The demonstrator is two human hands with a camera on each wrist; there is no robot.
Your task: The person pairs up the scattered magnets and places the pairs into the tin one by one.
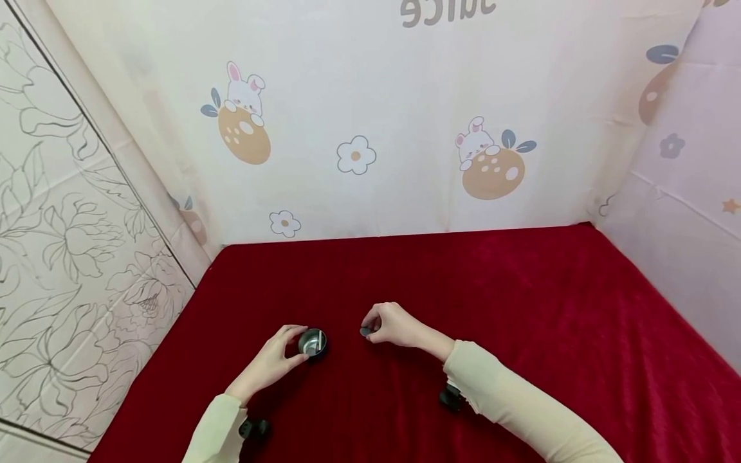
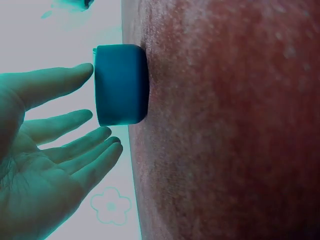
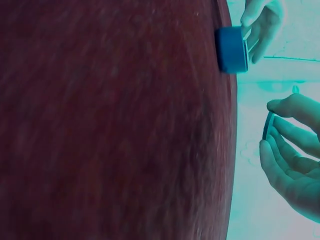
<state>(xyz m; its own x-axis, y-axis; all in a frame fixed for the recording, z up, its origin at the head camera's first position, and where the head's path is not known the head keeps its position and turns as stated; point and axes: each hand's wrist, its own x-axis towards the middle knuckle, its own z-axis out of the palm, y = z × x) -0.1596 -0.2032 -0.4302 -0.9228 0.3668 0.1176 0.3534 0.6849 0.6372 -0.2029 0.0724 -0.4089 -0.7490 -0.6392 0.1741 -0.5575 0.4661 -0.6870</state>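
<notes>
A small round, dark-walled tin [image 2: 122, 85] stands upright on the red cloth, its shiny inside facing up. Inside it shows a narrow pale strip [image 1: 320, 341]. My left hand [image 1: 273, 359] arches at the tin's left side, thumb and fingertips right at the rim; the left wrist view shows the fingers spread and nearly straight. To the right, my right hand [image 1: 396, 325] pinches a thin round lid [image 3: 268, 126] by its edge, between thumb and fingers. That lid is up off the cloth and apart from the tin, tilted on edge in the right wrist view.
Red velvet cloth [image 1: 498, 289] covers the table. A pale curtain [image 1: 393, 199] with bunny and flower prints hangs behind it, and a flower-patterned panel [image 1: 75, 225] borders the left. Dark wrist devices [image 1: 450, 397] sit at both cuffs.
</notes>
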